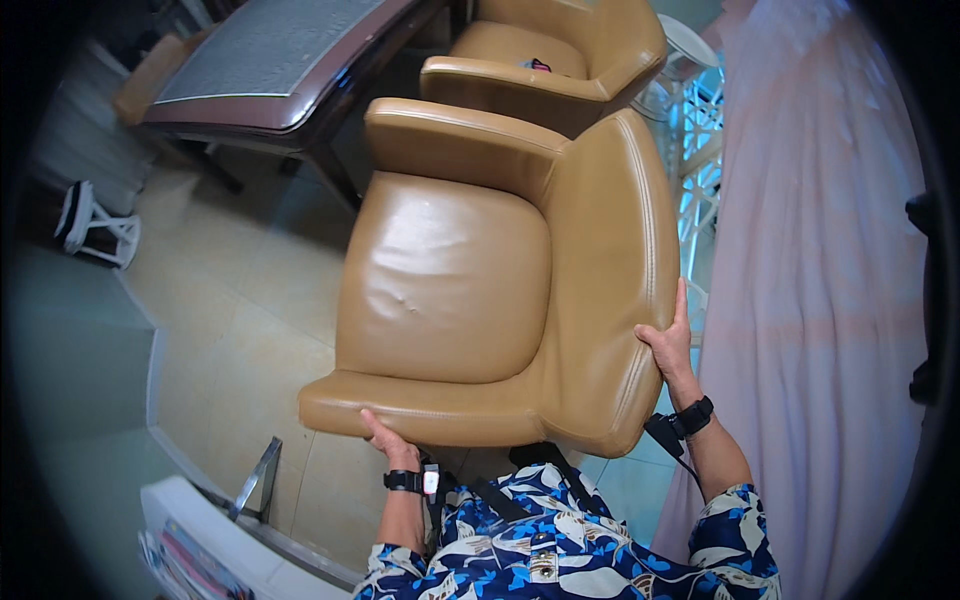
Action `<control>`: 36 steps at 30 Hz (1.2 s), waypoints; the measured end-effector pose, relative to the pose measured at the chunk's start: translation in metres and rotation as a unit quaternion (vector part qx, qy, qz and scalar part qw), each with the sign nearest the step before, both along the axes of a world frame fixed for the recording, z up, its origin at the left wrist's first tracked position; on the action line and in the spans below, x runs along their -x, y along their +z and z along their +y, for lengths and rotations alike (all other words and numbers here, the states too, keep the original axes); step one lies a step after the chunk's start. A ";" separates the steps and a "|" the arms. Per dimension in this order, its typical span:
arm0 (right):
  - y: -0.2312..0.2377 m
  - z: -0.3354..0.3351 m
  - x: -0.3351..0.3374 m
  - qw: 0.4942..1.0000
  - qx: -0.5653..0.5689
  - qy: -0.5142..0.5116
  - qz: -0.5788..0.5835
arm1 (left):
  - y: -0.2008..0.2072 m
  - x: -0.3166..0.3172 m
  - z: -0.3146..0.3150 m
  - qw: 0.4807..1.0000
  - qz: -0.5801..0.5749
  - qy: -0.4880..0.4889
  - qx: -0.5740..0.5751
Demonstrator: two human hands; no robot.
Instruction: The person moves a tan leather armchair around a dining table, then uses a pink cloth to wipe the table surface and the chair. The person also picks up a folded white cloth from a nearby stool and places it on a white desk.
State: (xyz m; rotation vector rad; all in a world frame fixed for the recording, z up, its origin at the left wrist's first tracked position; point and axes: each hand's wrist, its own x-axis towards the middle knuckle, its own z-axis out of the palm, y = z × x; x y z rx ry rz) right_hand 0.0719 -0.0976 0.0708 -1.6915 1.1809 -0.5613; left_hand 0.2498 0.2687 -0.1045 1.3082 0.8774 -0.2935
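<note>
A tan leather armchair (450,275) with light stitching fills the middle of the view, its seat facing left and its backrest on the right. My left hand (388,438) grips the near armrest, thumb on its upper side and the other fingers mostly hidden beneath. At the backrest's outer edge, my right hand (668,345) is closed round the side, with the thumb on the leather and some fingers behind. Both wrists wear black bands. The chair's legs are out of sight under the seat.
Beyond it stands a second tan armchair (530,50) with a small dark and pink item on its seat. A dark-framed table (270,60) is at the far left. Pink curtains (820,300) hang on the right. A small white stool (105,225) and white furniture (230,530) are leftward.
</note>
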 end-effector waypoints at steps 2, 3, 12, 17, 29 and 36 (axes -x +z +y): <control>-0.009 0.000 0.005 1.000 -0.002 0.013 -0.023 | 0.001 0.004 0.012 0.997 -0.031 -0.056 -0.033; -0.015 -0.003 0.005 0.999 0.031 0.008 0.032 | -0.003 -0.005 0.022 0.997 -0.005 -0.076 -0.005; -0.023 0.001 0.008 0.996 0.058 0.019 0.064 | -0.007 -0.078 0.074 0.989 0.048 -0.039 -0.133; -0.026 -0.004 0.015 0.995 0.058 0.041 0.066 | 0.020 -0.105 0.081 0.991 0.059 -0.020 -0.119; -0.007 -0.092 -0.054 0.936 0.132 -0.039 0.324 | -0.033 -0.125 0.111 0.886 -0.092 -0.212 -0.401; -0.005 -0.082 -0.058 0.914 0.159 -0.085 0.364 | -0.021 -0.115 0.107 0.916 -0.080 -0.188 -0.346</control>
